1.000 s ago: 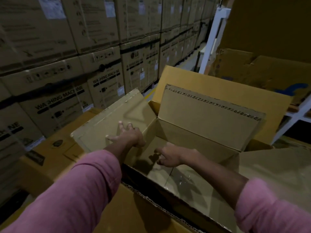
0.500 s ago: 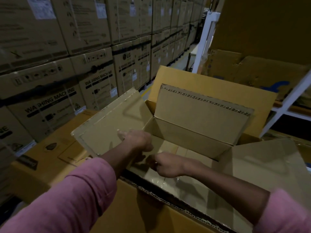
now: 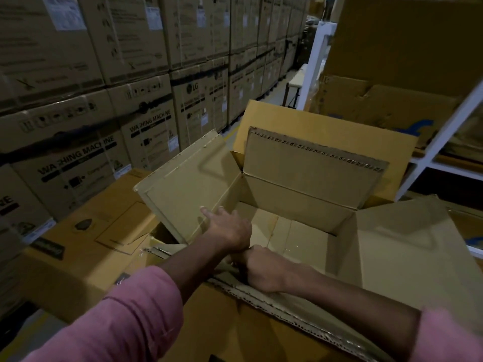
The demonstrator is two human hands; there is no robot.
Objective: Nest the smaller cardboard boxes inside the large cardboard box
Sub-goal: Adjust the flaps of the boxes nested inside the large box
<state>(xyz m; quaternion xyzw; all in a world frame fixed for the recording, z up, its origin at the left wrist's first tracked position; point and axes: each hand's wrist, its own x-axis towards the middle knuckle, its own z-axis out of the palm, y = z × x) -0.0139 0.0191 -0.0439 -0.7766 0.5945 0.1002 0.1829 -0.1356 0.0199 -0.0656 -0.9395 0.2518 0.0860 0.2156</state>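
An open smaller cardboard box [image 3: 295,205] sits inside the large yellowish cardboard box [image 3: 326,124], whose far flap rises behind it and whose near wall is below my arms. All the smaller box's flaps stand open and its inside holds nothing. My left hand [image 3: 227,228] rests on the lower part of its left flap [image 3: 188,184], fingers laid against the board. My right hand [image 3: 261,267] curls over the corrugated near flap [image 3: 287,301] at the box's front left corner and grips it.
A brown printed carton [image 3: 86,246] lies at the left, against the large box. Stacked washing-machine cartons [image 3: 78,142] wall off the left and back. White shelving [image 3: 431,152] with more cardboard stands at the right. A narrow aisle runs away in the middle.
My right hand has drawn back from inside the smaller box to its near flap and closed on it. My left hand slid down the left flap toward me.
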